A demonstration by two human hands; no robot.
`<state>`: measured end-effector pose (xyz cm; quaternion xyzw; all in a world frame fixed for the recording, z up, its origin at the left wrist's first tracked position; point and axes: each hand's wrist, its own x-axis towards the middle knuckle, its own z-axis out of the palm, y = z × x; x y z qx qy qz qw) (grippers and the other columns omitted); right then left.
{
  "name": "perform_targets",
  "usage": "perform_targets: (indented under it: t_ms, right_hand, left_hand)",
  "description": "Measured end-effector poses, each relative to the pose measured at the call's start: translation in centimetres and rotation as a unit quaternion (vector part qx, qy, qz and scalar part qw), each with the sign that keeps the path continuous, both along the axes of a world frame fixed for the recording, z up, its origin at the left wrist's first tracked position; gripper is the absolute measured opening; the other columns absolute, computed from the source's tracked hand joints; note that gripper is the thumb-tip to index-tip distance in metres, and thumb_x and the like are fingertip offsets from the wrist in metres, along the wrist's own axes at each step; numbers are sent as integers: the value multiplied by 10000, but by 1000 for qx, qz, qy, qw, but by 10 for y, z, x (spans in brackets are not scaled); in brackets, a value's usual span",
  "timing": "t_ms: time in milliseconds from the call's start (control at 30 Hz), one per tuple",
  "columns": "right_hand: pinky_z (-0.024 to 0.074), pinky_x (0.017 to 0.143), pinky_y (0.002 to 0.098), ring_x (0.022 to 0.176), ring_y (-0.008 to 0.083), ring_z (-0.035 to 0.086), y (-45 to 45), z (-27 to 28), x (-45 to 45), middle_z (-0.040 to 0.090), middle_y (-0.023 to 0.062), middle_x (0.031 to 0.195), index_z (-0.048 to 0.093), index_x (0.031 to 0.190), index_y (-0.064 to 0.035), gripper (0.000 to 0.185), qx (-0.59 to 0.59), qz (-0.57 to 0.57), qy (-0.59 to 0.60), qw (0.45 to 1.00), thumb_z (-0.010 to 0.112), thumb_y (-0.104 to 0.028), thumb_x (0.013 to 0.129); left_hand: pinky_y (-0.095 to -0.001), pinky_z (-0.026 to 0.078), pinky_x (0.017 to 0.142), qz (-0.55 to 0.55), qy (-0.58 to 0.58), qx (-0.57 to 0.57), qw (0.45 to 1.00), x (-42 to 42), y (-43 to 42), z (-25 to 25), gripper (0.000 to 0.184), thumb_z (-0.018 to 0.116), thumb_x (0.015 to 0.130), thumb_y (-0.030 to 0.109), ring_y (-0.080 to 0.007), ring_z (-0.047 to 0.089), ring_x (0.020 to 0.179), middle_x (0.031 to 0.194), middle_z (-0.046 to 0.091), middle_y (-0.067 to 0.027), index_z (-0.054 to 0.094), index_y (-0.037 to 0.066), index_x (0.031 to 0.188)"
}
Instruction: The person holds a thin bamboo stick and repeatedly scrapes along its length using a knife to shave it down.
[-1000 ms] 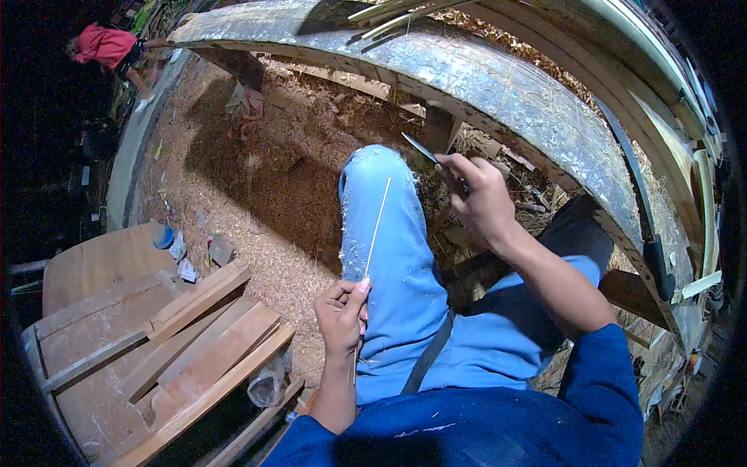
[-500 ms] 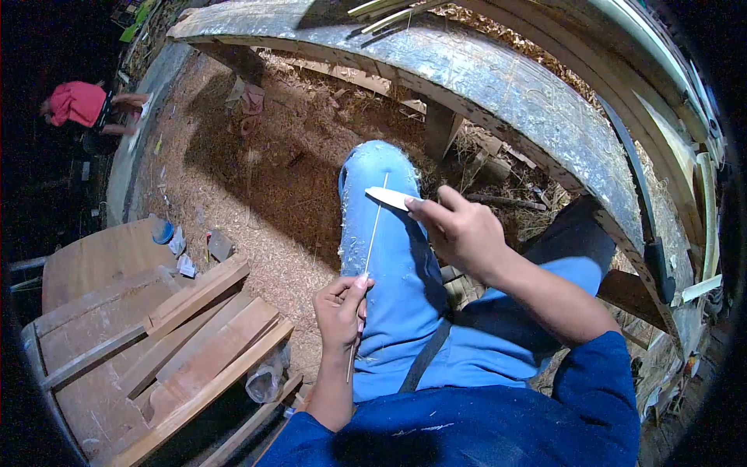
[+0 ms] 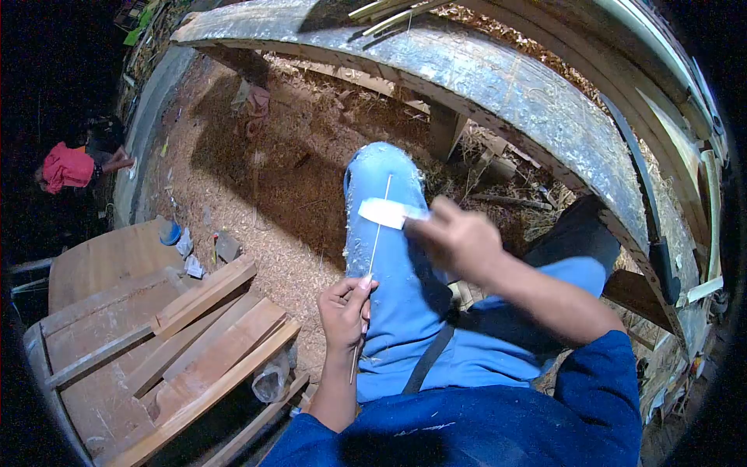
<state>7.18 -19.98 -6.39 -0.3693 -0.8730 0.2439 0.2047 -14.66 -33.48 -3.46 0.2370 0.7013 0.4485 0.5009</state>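
My left hand (image 3: 344, 313) pinches a thin pale stick (image 3: 377, 247) between thumb and fingertips. The stick runs up along the blue trouser leg (image 3: 401, 284), and its lower end comes out below the hand. My right hand (image 3: 461, 243) is closed around a knife, its fingers smeared by motion. The bright, blurred knife blade (image 3: 383, 212) lies across the stick over the knee. Most of the knife's handle is hidden in the fist. Small shavings cling to the trouser leg.
A long worn bench (image 3: 436, 62) curves ahead, with several thin strips (image 3: 397, 15) on it. A long dark-handled blade (image 3: 661, 265) lies at right. Planks (image 3: 210, 366) are stacked at left. Shavings cover the floor (image 3: 288, 233). A person in red (image 3: 68, 166) is at far left.
The knife has moved down the stick towards my left hand, and the blade now looks blurred. My left hand keeps its pinch. The person in red has shifted lower in view.
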Motion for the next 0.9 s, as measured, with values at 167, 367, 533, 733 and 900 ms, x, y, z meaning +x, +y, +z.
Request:
perform_targets:
  t_ms: [167,367,533,733,900]
  right_hand:
    - [619,556,475,683,309,742,-6,-5,-2,624,108,1002,666,1360,-292,551,29,42,-10,999,722,-154,830]
    - [593,542,476,657,322,721,22,-2,0,608,116,1010,665,1334,-273,480,-1,-69,-27,997,703,-176,865]
    - [604,550,460,665,309,728,-11,-3,-3,616,114,1013,694,1302,-291,478,16,40,5,999,732,-175,840]
    - [588,533,467,664,322,722,-1,-6,-2,599,105,969,686,1287,-296,461,29,39,-27,998,718,-184,842]
    - [577,541,481,652,323,712,27,-4,2,609,104,992,671,1319,-311,469,4,-97,-17,995,715,-187,869]
  left_hand:
    - [-233,281,353,-5,-16,-3,1000,-1,0,-4,266,692,1037,209,-55,412,357,527,557,-6,776,-31,958]
    - [-231,280,351,-13,2,-6,1000,-1,0,-2,271,673,1049,203,-54,419,359,523,553,-2,777,-31,959]
    - [-222,288,373,1,-20,-9,1000,-1,3,1,231,716,1027,174,-45,430,394,545,570,-5,782,-39,965]
    - [-228,272,351,-16,-10,-6,1000,0,1,-4,278,684,1048,222,-55,421,365,521,549,0,772,-34,981]
    - [-230,269,350,-26,-3,4,1000,0,-1,-1,281,693,1044,227,-53,418,363,518,546,-1,772,-35,978]
